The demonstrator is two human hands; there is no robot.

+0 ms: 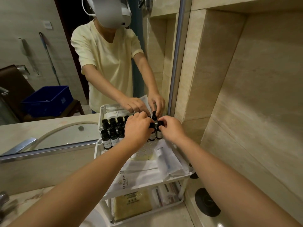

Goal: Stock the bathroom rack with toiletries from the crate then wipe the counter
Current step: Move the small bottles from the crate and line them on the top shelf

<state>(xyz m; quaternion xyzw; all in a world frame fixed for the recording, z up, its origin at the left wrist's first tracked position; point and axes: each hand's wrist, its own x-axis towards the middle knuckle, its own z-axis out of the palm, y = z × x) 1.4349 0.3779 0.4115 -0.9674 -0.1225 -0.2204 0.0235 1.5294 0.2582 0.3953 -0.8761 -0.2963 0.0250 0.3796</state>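
R grip (172, 131) pinches cap of small dark bottle (159, 134), back-right of rack (95, 153) top tier. Bottle upright, long axis vertical, cap up, directly under fingertips. L grip (137, 129) curled on neighbour bottle (152, 136) just beside. Likely next: straight-down set, R nearer.

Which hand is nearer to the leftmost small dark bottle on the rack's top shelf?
Left. The left hand grips the second bottle from the right, a few bottles from the leftmost bottle; the right hand pinches the rightmost bottle, farther away.
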